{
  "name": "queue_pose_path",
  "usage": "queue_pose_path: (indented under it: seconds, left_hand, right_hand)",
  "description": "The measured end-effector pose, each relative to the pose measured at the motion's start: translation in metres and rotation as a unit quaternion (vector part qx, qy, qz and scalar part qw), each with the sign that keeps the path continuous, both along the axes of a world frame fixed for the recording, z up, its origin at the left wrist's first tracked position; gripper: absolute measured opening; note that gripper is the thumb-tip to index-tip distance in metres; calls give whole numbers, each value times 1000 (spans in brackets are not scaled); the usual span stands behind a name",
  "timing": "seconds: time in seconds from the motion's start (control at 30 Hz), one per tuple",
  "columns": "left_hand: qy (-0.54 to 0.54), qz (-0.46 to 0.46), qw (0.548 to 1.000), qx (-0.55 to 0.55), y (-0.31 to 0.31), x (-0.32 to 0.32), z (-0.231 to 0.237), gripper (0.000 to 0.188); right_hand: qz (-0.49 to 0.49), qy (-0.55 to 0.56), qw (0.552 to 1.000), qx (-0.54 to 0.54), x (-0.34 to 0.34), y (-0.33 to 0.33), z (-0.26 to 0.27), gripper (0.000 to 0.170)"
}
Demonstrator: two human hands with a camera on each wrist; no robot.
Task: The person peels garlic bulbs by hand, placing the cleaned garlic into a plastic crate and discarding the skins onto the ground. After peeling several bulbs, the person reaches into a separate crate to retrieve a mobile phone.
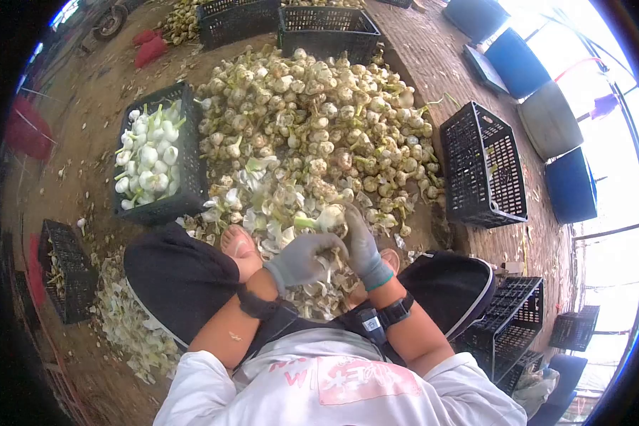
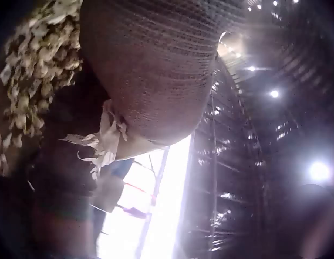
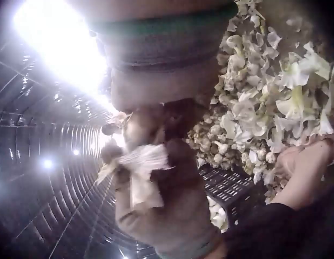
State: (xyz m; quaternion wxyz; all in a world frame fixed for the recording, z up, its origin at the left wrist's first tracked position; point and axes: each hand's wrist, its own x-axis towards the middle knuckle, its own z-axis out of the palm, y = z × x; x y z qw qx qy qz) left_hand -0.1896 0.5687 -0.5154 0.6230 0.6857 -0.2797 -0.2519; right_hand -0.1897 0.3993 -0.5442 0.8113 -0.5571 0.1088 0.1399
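Note:
Both hands wear grey gloves and meet low in front of the body in the head view. My right hand (image 1: 363, 248) grips a garlic bulb (image 1: 331, 219) whose thick green stem points left. Close beside it, my left hand (image 1: 304, 260) has its fingers curled in, pinching pale papery garlic skin (image 1: 325, 268) that hangs below the fingers. The left wrist view shows the torn skin (image 2: 106, 141) jutting out beside the glove (image 2: 150, 70). In the right wrist view, strips of skin (image 3: 145, 167) lie across the left glove (image 3: 172, 210). The bulb is largely hidden in both wrist views.
A big heap of unpeeled garlic (image 1: 312, 113) spreads ahead, with loose skins (image 1: 270, 213) at the feet. To the left stands a black crate (image 1: 192, 135) of white peeled bulbs (image 1: 149, 160). Another black crate (image 1: 483, 170) stands right; more crates (image 1: 330, 32) line the back.

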Motion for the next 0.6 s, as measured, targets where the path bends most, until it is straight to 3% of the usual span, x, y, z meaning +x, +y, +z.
queue_pose_path:
  seconds: [0.03, 0.1, 0.13, 0.17, 0.2, 0.23, 0.27, 0.3, 0.33, 0.37, 0.4, 0.43, 0.5, 0.53, 0.6]
  left_hand:
    - [0, 2, 1000, 1, -1, -1, -4, 24]
    - [-123, -17, 988, 95, -4, -3, -8, 27]
    - [-61, -94, 982, 153, 0, 2, -8, 35]
    - [-62, -95, 982, 152, 3, 6, -5, 35]
    - [-75, -104, 938, 321, 7, 9, -5, 42]
    - [-87, -108, 867, 479, 7, 11, -2, 49]
    - [-80, 9, 863, 499, 6, 11, 16, 56]
    - [-79, 9, 864, 497, 3, 14, 6, 56]
    - [-87, 109, 958, 250, 0, 16, -13, 52]
    - [-87, 202, 975, -15, 0, 18, -17, 47]
    - [-60, 187, 976, -96, -4, 22, -21, 35]
    - [-60, 187, 976, -95, -4, 22, -23, 35]
    - [1, 244, 965, -94, -6, 19, -20, 28]
    - [22, 294, 953, -66, -10, 15, -18, 24]
    - [28, 296, 953, -50, -8, 15, -25, 23]
  right_hand:
    - [29, -13, 998, -52, 3, 0, 4, 50]
    - [32, -8, 999, -43, 4, 6, 19, 53]
    - [27, -25, 998, -43, 7, 2, 11, 53]
    - [21, -40, 998, -44, 9, -2, 8, 54]
    - [1, 8, 991, 134, 7, -7, 9, 52]
    - [2, 8, 991, 131, 4, -11, 6, 52]
    - [-2, 17, 972, 233, 2, -14, 4, 47]
    - [-7, 28, 943, 333, 0, -17, 1, 43]
    - [-8, 30, 943, 332, -1, -17, -1, 43]
    - [-18, 46, 952, 302, -3, -13, 2, 43]
    - [-27, 60, 960, 272, -3, -10, 3, 46]
    - [-27, 60, 960, 273, -2, -9, 2, 46]
    - [61, 18, 994, 87, -3, -10, 0, 49]
    - [42, 9, 999, 29, -2, -7, -9, 48]
    - [36, 32, 998, 46, -3, -3, 2, 47]
